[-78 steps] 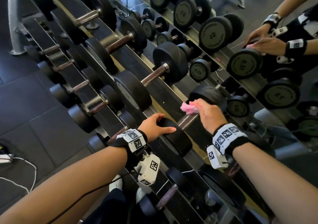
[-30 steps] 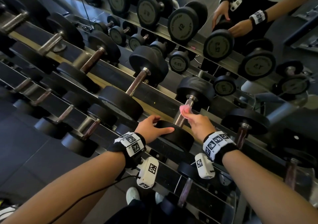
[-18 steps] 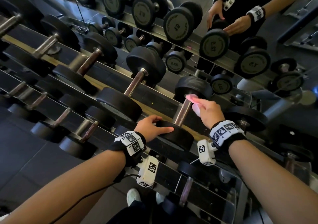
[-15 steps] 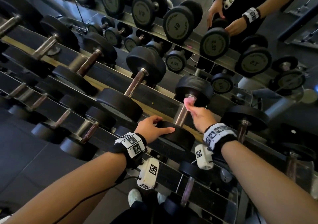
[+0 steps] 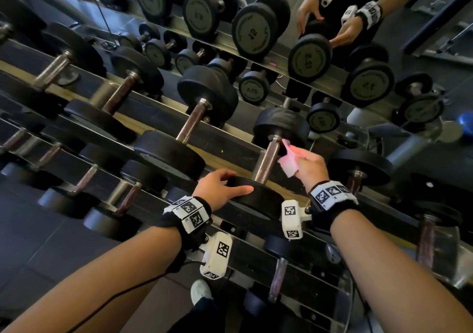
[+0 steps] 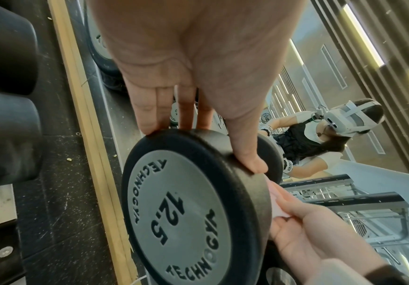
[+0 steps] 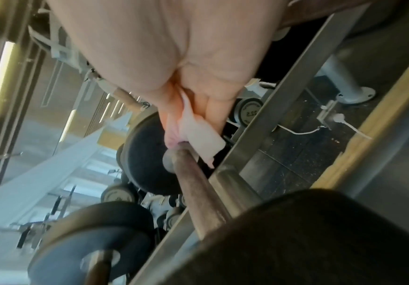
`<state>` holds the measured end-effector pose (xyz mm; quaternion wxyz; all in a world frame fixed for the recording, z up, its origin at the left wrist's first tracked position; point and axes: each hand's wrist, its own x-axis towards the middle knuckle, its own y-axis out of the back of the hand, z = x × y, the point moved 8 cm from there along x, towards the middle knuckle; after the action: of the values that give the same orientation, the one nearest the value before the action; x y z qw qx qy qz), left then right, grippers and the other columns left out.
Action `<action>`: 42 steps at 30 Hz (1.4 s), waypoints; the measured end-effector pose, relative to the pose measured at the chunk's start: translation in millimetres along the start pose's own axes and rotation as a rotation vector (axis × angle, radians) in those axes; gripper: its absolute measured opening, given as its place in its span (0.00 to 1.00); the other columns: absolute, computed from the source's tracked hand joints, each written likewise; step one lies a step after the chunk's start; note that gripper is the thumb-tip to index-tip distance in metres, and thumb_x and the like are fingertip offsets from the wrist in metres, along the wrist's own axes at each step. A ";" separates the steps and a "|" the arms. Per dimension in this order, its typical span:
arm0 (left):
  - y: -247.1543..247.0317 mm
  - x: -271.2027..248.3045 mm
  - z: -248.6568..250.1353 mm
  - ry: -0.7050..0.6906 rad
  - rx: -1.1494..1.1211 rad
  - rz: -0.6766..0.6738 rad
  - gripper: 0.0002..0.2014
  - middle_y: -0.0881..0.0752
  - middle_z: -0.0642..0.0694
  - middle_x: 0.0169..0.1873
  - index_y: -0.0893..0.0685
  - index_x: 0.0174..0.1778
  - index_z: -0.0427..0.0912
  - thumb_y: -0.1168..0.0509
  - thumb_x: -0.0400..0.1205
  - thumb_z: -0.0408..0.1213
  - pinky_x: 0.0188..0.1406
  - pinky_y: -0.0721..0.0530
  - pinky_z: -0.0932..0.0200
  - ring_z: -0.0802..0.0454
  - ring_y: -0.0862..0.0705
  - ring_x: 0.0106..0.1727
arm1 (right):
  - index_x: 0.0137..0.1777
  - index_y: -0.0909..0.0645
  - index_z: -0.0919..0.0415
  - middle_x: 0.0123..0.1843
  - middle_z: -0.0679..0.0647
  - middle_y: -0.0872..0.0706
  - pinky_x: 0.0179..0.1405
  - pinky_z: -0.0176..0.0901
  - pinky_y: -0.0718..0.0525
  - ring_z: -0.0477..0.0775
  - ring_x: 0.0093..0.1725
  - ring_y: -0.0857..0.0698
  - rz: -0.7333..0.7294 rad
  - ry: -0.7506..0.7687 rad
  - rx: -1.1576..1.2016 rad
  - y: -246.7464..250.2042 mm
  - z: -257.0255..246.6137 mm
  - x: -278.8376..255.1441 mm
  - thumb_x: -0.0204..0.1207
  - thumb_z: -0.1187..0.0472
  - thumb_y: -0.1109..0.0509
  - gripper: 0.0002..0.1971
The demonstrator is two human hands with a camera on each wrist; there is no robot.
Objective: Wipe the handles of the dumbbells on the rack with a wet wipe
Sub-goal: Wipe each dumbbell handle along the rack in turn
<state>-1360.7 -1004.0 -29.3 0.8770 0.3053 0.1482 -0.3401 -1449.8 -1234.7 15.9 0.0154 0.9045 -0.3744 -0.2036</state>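
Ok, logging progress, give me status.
Left hand steadies dumbbell's near plate. Right hand pinches wet wipe beside handle. Nothing blocking.

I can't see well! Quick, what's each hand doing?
Left hand: gripping the near black round weight plate of the dumbbell.
Right hand: pinching a crumpled pink wet wipe.
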 end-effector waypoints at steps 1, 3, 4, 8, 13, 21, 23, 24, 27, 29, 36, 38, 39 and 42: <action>-0.7 -0.1 0.7 0.002 -0.003 0.004 0.35 0.18 0.55 0.64 0.21 0.67 0.59 0.23 0.65 0.64 0.60 0.20 0.56 0.55 0.20 0.63 | 0.61 0.12 0.64 0.61 0.63 0.12 0.70 0.42 0.20 0.52 0.57 0.13 -0.030 -0.001 -0.029 -6.9 1.7 2.1 0.80 0.66 0.28 0.11; -1.7 -0.3 2.3 0.008 -0.005 0.019 0.35 0.18 0.54 0.65 0.21 0.68 0.57 0.23 0.66 0.62 0.58 0.23 0.59 0.57 0.21 0.61 | 0.57 0.11 0.59 0.59 0.57 0.12 0.55 0.24 0.20 0.39 0.52 0.12 -0.145 -0.031 -0.044 -26.7 14.1 2.3 0.84 0.58 0.31 0.10; -2.0 0.0 2.7 0.014 -0.004 0.028 0.35 0.18 0.54 0.65 0.21 0.69 0.57 0.22 0.66 0.62 0.57 0.24 0.60 0.58 0.22 0.60 | 0.56 0.10 0.55 0.58 0.56 0.12 0.54 0.23 0.21 0.38 0.52 0.12 -0.167 -0.035 -0.050 -32.0 21.4 1.9 0.84 0.52 0.32 0.12; -3.1 0.5 3.4 0.046 0.005 0.026 0.34 0.20 0.53 0.68 0.22 0.69 0.57 0.23 0.68 0.60 0.59 0.26 0.59 0.58 0.23 0.60 | 0.62 0.12 0.44 0.62 0.56 0.12 0.75 0.49 0.25 0.54 0.65 0.16 -0.193 0.004 -0.149 -35.1 40.5 -0.9 0.82 0.40 0.34 0.17; -6.0 -2.1 8.5 0.083 -0.004 0.008 0.35 0.22 0.49 0.72 0.23 0.74 0.56 0.23 0.71 0.57 0.69 0.29 0.54 0.49 0.24 0.73 | 0.62 0.12 0.43 0.62 0.54 0.13 0.70 0.49 0.23 0.55 0.64 0.16 -0.328 0.035 -0.334 -29.1 41.9 -12.4 0.82 0.42 0.34 0.15; -16.9 -25.6 42.4 0.007 0.067 0.188 0.31 0.23 0.45 0.74 0.28 0.78 0.52 0.27 0.79 0.40 0.71 0.30 0.57 0.47 0.26 0.76 | 0.58 0.09 0.48 0.47 0.34 0.10 0.43 0.14 0.25 0.25 0.46 0.15 -0.525 0.171 -0.333 11.7 6.7 -35.4 0.82 0.58 0.28 0.09; -25.6 -31.0 71.6 -0.073 0.177 0.237 0.32 0.23 0.45 0.74 0.28 0.78 0.55 0.26 0.78 0.39 0.70 0.29 0.58 0.46 0.25 0.75 | 0.56 0.11 0.54 0.46 0.32 0.12 0.42 0.12 0.26 0.21 0.44 0.16 -0.500 0.182 -0.239 38.2 -2.7 -36.6 0.82 0.67 0.33 0.12; -33.8 -33.6 87.8 -0.125 0.199 0.245 0.32 0.22 0.46 0.73 0.28 0.78 0.55 0.26 0.77 0.39 0.72 0.30 0.57 0.46 0.25 0.74 | 0.52 0.12 0.53 0.45 0.34 0.12 0.42 0.13 0.25 0.22 0.42 0.15 -0.486 0.189 -0.213 52.6 -6.9 -37.4 0.82 0.69 0.33 0.12; -67.5 -43.0 126.8 -0.243 0.183 0.237 0.31 0.18 0.49 0.70 0.25 0.76 0.56 0.25 0.77 0.42 0.71 0.27 0.58 0.49 0.22 0.71 | 0.46 0.13 0.45 0.44 0.37 0.11 0.43 0.17 0.24 0.25 0.43 0.14 -0.452 0.221 -0.239 95.5 -14.0 -39.3 0.82 0.68 0.33 0.15; -95.8 -48.5 141.8 -0.305 0.158 0.200 0.29 0.18 0.51 0.69 0.24 0.75 0.55 0.26 0.77 0.42 0.71 0.28 0.62 0.54 0.21 0.71 | 0.50 0.13 0.43 0.50 0.40 0.10 0.55 0.24 0.21 0.33 0.53 0.14 -0.433 0.265 -0.278 124.5 -15.7 -38.4 0.84 0.70 0.36 0.18; -188.0 -51.1 127.6 -0.205 0.038 0.020 0.24 0.14 0.52 0.64 0.20 0.72 0.49 0.27 0.79 0.44 0.72 0.24 0.59 0.60 0.17 0.65 | 0.53 0.11 0.48 0.54 0.51 0.09 0.52 0.45 0.16 0.53 0.55 0.13 -0.106 0.233 -0.292 231.9 24.6 -20.3 0.81 0.63 0.36 0.13; -200.5 -48.7 119.9 -0.149 -0.010 0.017 0.24 0.14 0.53 0.62 0.19 0.70 0.51 0.26 0.77 0.48 0.68 0.22 0.61 0.59 0.17 0.63 | 0.53 0.13 0.50 0.53 0.55 0.11 0.45 0.40 0.18 0.55 0.52 0.14 -0.023 0.195 -0.250 250.6 42.8 -16.1 0.81 0.66 0.38 0.14; -205.4 -47.4 117.4 -0.133 -0.017 0.009 0.25 0.14 0.54 0.61 0.18 0.70 0.53 0.25 0.76 0.51 0.64 0.21 0.64 0.60 0.16 0.61 | 0.54 0.14 0.50 0.53 0.56 0.11 0.43 0.38 0.19 0.55 0.51 0.14 -0.003 0.180 -0.233 254.6 50.2 -14.1 0.81 0.68 0.39 0.15; -213.3 -42.7 112.8 -0.108 0.012 -0.012 0.29 0.15 0.61 0.55 0.19 0.67 0.59 0.23 0.70 0.56 0.46 0.24 0.79 0.69 0.17 0.53 | 0.57 0.14 0.51 0.54 0.56 0.12 0.47 0.41 0.18 0.54 0.51 0.15 0.016 0.144 -0.210 250.9 64.7 -5.8 0.81 0.67 0.39 0.15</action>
<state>-1532.3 -1178.3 -15.3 0.8798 0.2907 0.1005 -0.3623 -1646.5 -1403.1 4.0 0.1383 0.9073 -0.3560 -0.1759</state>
